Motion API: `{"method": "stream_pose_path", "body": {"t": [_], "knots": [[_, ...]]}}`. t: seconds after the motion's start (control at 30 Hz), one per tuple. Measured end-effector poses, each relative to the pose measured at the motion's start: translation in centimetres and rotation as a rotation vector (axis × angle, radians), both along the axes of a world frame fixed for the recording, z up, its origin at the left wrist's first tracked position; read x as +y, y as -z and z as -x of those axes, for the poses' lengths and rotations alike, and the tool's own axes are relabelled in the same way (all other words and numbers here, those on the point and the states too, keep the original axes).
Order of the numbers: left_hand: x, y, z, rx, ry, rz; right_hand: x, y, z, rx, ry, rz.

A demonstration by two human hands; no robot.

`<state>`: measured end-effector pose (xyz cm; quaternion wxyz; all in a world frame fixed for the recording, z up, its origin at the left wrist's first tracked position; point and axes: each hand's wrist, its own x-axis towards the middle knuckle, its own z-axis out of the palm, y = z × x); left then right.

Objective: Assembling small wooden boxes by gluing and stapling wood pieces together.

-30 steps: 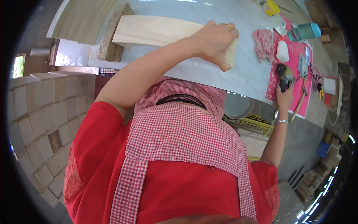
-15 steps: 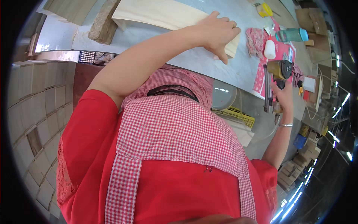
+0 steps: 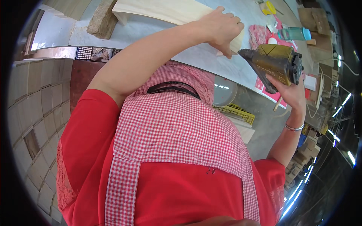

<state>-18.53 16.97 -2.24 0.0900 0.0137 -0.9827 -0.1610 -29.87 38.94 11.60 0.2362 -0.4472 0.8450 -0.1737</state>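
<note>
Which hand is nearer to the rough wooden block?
The left hand: it grips the right end of the board; the block is off to its left. The right hand, holding the tool, is farther right.

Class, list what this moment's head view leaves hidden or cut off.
Head view:
Pale board: upper left cut off by the picture's top edge; part near right end covered by left hand.
White bottle: lower part hidden behind the power tool.
Right hand: some fingers hidden by that tool.

Open tabletop [image 3: 201,55] nearside of the board [image 3: 166,10], nail gun [image 3: 273,60] at its right end
</note>
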Motion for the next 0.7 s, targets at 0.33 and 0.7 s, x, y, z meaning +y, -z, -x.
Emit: {"method": "stream_pose_path", "body": {"t": [0.33, 0.7], "knots": [[0.0, 0.0, 0.1, -0.017, -0.003, -0.011, -0.8, -0.1, -0.5, -0.014, 0.1, -0.068], [0.0, 0.0, -0.5, 0.036, -0.11, 0.057, -1.9, -0.3, 1.2, 0.037, 0.047, 0.028]]}}
